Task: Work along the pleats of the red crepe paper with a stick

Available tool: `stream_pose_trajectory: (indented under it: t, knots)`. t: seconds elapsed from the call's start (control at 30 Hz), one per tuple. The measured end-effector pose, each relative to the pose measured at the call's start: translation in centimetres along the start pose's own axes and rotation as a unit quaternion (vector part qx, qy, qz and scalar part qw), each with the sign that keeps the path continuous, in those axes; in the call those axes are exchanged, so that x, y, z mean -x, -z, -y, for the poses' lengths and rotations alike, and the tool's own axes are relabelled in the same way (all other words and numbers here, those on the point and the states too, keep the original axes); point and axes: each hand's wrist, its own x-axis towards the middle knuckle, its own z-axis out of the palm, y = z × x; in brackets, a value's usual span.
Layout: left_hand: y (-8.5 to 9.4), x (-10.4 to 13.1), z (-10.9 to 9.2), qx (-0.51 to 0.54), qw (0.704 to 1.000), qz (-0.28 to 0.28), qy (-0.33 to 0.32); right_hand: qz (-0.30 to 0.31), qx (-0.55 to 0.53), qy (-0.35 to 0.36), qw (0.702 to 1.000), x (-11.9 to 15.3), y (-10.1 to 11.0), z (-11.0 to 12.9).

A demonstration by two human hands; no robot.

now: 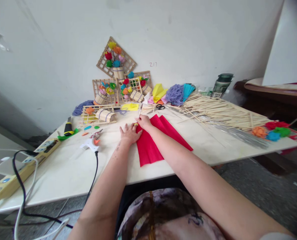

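Looking from the wearer's head, forward and down across the desk (63,173) to the wall (195,40). Close above the lap (173,213), well apart from the wall.

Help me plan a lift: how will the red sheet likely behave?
The red sheet is probably floppy, given its wavy near edge. It looks thin, so likely light. It could drag where the left hand overlaps it.

Free tabletop (200,141) right of red sheet (150,146), wires (238,135) and sticks (228,111) beyond
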Motion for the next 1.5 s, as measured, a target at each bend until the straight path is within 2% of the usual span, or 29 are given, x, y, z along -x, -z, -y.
stream_pose_trajectory:
  t: [1.5]
  knots:
    - [0.1, 0.12, 0.05, -0.002, 1.0, -0.002, -0.004, 0.009, 0.007, 0.017, 1.0, 0.21, 0.39, -0.47]
